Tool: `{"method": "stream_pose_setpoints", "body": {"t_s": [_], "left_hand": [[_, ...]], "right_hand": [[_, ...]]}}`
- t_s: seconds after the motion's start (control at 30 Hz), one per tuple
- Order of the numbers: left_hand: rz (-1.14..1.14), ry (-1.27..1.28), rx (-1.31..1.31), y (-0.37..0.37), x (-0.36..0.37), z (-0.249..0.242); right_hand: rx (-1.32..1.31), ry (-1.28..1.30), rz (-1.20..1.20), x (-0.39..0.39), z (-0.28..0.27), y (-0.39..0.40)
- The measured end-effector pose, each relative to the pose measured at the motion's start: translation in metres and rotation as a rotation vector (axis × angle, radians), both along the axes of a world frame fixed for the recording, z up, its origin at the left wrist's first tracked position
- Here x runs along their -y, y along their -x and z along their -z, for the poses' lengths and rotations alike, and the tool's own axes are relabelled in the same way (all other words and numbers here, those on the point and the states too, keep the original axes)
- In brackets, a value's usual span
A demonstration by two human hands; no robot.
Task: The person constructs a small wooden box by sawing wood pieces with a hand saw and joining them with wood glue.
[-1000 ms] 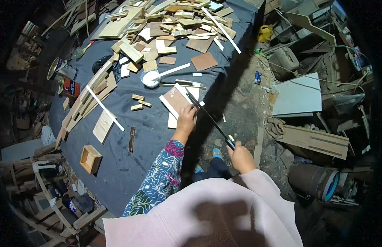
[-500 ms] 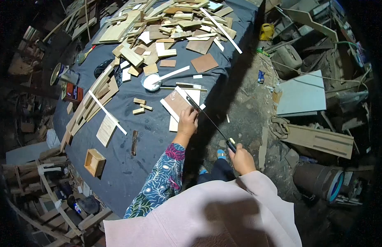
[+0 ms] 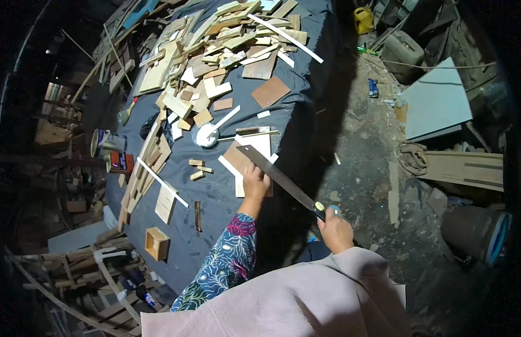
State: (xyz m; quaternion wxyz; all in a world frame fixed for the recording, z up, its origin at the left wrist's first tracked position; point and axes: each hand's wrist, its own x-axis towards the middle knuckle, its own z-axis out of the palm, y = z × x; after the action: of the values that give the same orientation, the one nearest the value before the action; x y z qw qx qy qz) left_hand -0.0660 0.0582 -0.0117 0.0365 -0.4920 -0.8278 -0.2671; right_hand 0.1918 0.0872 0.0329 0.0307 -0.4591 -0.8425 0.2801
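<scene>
My right hand [image 3: 334, 231] is closed around the dark handle of a handsaw [image 3: 287, 183]. The saw's broad blade runs up and left, its tip over a brown board [image 3: 236, 155] at the table's edge. On that board my left hand [image 3: 255, 184] presses down with bent fingers, close below the blade. White strips [image 3: 230, 166] lie along the board's sides, and a pale sheet [image 3: 261, 142] is beneath it. Exactly what sits under my left fingertips is hidden.
Behind the board stands a white-filled tub [image 3: 206, 135] with a stick across it. A heap of wood offcuts [image 3: 232, 48] covers the table's far end. To the left are a small wooden box [image 3: 157, 244], short blocks [image 3: 197, 169] and long slats [image 3: 145, 174].
The saw blade has turned from nearly edge-on to showing its broad side, and its tip has moved up-left off the earlier line. My left hand stays on the board. The camera view has shifted.
</scene>
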Motion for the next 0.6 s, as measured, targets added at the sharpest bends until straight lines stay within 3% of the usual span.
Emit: {"method": "stream_pose_setpoints", "body": {"t_s": [0.13,0.27,0.33,0.6], "left_hand": [[0.051,-0.090,-0.017,0.004,-0.001,0.004],[0.037,0.037,0.028,0.004,0.002,0.002],[0.083,-0.066,-0.015,0.005,0.001,0.003],[0.071,-0.052,0.033,0.011,0.003,0.010]], "right_hand": [[-0.008,0.014,-0.034,-0.001,0.026,-0.004],[-0.044,-0.033,-0.014,-0.001,0.037,-0.001],[-0.051,-0.011,-0.050,-0.002,0.045,-0.007],[-0.007,0.008,-0.064,-0.007,0.048,-0.011]]}}
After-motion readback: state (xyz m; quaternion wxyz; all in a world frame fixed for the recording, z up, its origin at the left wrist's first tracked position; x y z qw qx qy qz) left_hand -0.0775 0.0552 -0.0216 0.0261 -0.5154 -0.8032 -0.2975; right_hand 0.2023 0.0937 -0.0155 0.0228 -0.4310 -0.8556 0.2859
